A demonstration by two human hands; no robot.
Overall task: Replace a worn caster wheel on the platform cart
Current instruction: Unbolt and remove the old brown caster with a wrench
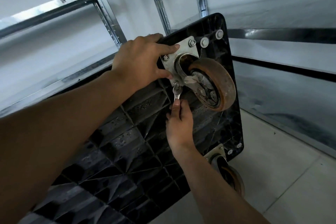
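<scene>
Black ribbed plastic filled the middle: cart [127, 132] tipped up on one edge, underside facing the camera, rounded top corner close to the metal shelf posts [107, 14]; touching or not, could not tell. Steel plate [187, 47] sat bolted into that top corner, near the cart's upper and right edges. Worn wheel [216, 82], brown tread, stuck out from the plate toward the camera, its rim reaching just short of the cart's right edge. Left hand [140, 60] clamped on the cart at the top edge, upper fingers hooked over the rim, forefinger laid flat along the plate's top, thumb pressed at the plate's lower left side. Right hand [179, 123] sat below the plate, fingertips pinching the tail of a small wrench [176, 93]. Wrench stood nearly upright, its head on or just under the lowest nut [176, 83] at the plate's bottom corner; exact seating too small to tell. Wheel fork sat just beside the wrench on the right, with only a narrow gap between them. Two more nuts showed on the plate, one left [165, 57], one upper right [192, 42]. Second wheel [231, 174] hung at the cart's lower right corner, down by the floor. Pale tile floor [272, 169] showed to the right of the cart's edge.
</scene>
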